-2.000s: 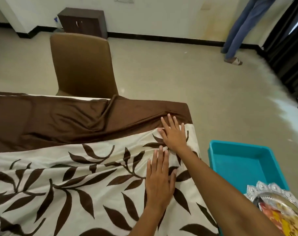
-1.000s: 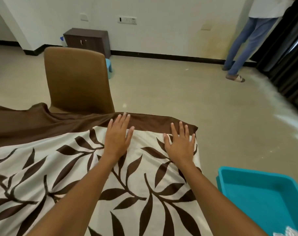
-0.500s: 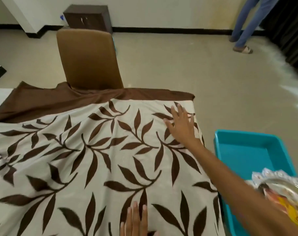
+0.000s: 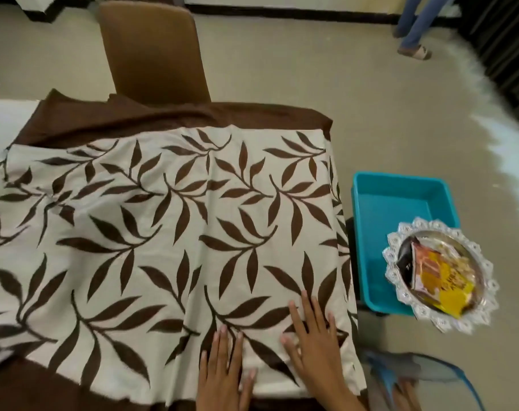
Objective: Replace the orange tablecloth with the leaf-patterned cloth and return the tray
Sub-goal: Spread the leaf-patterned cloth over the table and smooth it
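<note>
Both hands flat, fingers straight, gripping nothing: left hand (image 4: 222, 378) and right hand (image 4: 314, 348) press near right corner of leaf-patterned cloth (image 4: 169, 232). Beyond cloth: brown chair (image 4: 152, 51). Right of cloth: teal bin (image 4: 397, 200), silver tray (image 4: 439, 277) overlapping it.

Both hands were down flat, palms under, fingers straight and slightly spread — left hand (image 4: 224, 372) at the bottom edge of view with fingertips pointing away from the body, right hand (image 4: 314, 342) just beside it and a bit further forward, forearm running off the lower right.
</note>
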Action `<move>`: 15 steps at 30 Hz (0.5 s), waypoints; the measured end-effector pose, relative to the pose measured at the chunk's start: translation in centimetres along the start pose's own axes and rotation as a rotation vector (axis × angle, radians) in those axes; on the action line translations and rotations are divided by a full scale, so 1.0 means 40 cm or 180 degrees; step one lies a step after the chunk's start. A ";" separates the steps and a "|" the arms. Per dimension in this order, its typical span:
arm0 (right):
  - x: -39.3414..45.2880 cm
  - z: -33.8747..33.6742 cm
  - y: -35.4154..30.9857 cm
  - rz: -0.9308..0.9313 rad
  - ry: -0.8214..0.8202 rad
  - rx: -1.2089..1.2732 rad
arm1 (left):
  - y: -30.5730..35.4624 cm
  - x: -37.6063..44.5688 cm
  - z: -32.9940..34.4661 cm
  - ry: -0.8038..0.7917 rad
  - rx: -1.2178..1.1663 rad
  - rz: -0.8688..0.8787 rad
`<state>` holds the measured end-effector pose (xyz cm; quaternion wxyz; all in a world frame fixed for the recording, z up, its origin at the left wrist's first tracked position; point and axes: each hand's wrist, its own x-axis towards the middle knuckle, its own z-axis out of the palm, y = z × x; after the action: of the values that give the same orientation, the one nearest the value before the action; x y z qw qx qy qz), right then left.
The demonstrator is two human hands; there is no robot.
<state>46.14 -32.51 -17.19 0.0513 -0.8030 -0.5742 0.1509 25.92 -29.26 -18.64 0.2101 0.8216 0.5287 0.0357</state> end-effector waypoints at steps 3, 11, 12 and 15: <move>-0.042 0.008 -0.013 -0.0114 0.0096 0.0028 | 0.000 -0.051 -0.019 -0.0205 0.0058 0.0132; -0.120 0.012 -0.026 0.0111 0.0206 0.0044 | -0.025 -0.128 -0.027 0.0011 0.0223 0.0184; -0.156 0.015 -0.029 0.0081 0.0187 0.0084 | -0.031 -0.148 -0.027 -0.0006 0.0234 0.0183; -0.260 0.041 -0.015 0.0006 0.0121 0.0179 | -0.034 -0.194 -0.022 -0.0148 0.0331 0.0162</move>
<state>42.02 -42.19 -16.68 0.0846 -0.8045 -0.5679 0.1518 21.10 -35.36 -17.08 0.1783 0.8452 0.5038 -0.0057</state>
